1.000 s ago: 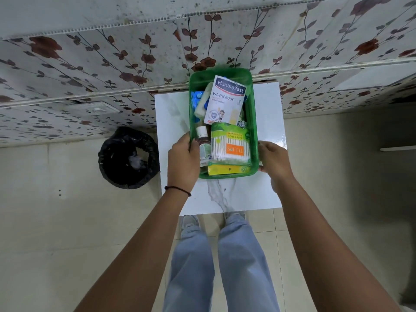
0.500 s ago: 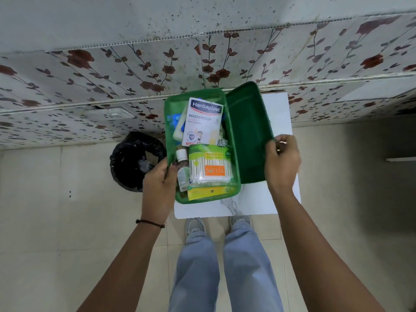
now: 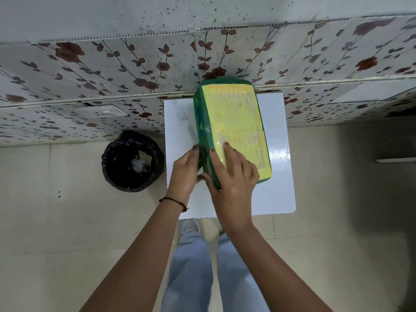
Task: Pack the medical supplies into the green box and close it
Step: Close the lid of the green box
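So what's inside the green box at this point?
Contents are covered: the green plastic box has its yellow-labelled lid over it, right hand on top. Only a blue smear shows through the side.

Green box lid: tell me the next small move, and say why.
Probably press the lid down along its left edge until it seats. The right hand lies flat on its yellow label, the left hand steadies the green box at its left side, and the lid looks tilted there, not fully shut.
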